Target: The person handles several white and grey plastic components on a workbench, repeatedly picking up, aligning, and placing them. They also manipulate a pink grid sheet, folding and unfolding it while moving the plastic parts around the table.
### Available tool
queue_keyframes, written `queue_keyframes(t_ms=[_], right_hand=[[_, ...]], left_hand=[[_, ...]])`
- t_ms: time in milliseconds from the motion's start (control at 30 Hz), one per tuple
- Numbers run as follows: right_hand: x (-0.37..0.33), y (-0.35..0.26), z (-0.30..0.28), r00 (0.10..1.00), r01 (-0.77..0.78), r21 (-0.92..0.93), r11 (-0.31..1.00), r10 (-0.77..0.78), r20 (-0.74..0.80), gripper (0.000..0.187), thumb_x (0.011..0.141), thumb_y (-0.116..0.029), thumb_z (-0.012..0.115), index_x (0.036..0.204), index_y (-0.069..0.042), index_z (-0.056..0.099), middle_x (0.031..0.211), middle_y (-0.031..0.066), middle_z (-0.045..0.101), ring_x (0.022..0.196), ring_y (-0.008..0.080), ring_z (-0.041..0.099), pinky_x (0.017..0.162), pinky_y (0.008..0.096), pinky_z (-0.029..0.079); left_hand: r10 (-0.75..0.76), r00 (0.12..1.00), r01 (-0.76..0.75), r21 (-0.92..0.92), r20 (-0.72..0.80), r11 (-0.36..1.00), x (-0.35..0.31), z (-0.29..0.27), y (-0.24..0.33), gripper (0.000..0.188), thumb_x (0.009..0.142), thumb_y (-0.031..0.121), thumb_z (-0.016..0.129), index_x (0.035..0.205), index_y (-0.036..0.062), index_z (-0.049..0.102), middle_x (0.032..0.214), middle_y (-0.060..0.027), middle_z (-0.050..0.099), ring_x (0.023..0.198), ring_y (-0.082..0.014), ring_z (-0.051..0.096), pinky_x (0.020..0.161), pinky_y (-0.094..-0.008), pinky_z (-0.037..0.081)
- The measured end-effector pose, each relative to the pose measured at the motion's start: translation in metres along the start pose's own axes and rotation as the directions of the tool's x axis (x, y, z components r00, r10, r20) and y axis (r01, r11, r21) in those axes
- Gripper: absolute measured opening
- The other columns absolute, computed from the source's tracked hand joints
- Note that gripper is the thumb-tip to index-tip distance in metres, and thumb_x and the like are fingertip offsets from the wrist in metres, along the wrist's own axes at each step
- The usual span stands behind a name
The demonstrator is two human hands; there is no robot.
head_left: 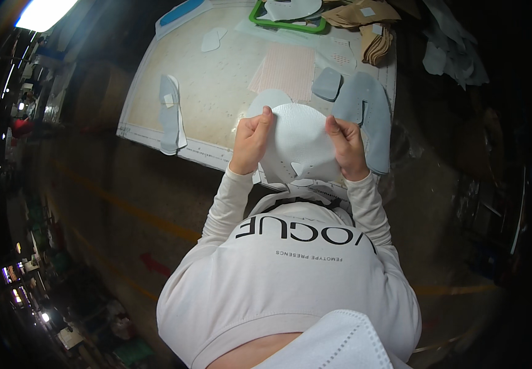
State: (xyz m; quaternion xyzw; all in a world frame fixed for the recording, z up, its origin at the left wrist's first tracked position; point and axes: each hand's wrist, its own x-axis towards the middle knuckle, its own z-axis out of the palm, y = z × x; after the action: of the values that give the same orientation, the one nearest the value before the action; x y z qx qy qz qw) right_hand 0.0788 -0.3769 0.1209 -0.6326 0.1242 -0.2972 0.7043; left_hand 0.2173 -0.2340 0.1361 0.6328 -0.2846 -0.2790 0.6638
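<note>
Between my two hands is a white shoe upper piece [304, 132] of leather-like sheet, rounded at its far edge, with small holes and a notch near its lower side. My left hand [252, 142] grips its left edge, thumb on top and fingers curled. At the right edge my right hand [347, 149] is closed in the same way. A second pale rounded piece [269, 99] shows past the far left side; whether I hold it too, I cannot tell. Right of my right hand lie grey curved pieces [376, 117], with a smaller grey piece [327, 84] beside them.
Beyond my hands, a pink-lined sheet [290, 64] lies on the pale table [216, 86]. A green tray [272, 26] holding white pieces and stacked brown pieces [376, 44] stand at the back. Grey and white strips [169, 117] lie at the left, a white cutout [214, 39] farther back.
</note>
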Motion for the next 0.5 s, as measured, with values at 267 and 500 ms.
queue_keyframes(t_ms=[267, 500], right_hand=[[-0.013, -0.034, 0.0, 0.979, -0.075, 0.073, 0.995, 0.059, 0.197, 0.05, 0.093, -0.039, 0.059, 0.059, -0.008, 0.041, 0.057, -0.0082, 0.032, 0.053, 0.0046, 0.022, 0.046, 0.0253, 0.019], [0.048, 0.046, -0.038, 0.987, -0.135, -0.165, 0.977, 0.147, 0.068, 0.021, 0.091, -0.025, 0.063, 0.092, -0.005, 0.068, 0.073, 0.0005, 0.066, 0.065, 0.0033, 0.053, 0.06, 0.0188, 0.041]], left_hand=[[0.114, 0.991, -0.12, 0.096, 0.07, 0.988, -0.024, -0.002, 0.041, 0.044, 0.099, 0.028, 0.05, 0.069, -0.0037, 0.053, 0.055, 0.0051, 0.039, 0.055, -0.0047, 0.031, 0.046, -0.0247, 0.025], [0.192, 0.981, -0.173, 0.472, 0.009, 0.865, 0.052, -0.012, -0.005, 0.025, 0.088, 0.024, 0.062, 0.09, -0.0013, 0.061, 0.066, -0.0066, 0.055, 0.057, -0.0132, 0.049, 0.055, -0.0283, 0.041]])
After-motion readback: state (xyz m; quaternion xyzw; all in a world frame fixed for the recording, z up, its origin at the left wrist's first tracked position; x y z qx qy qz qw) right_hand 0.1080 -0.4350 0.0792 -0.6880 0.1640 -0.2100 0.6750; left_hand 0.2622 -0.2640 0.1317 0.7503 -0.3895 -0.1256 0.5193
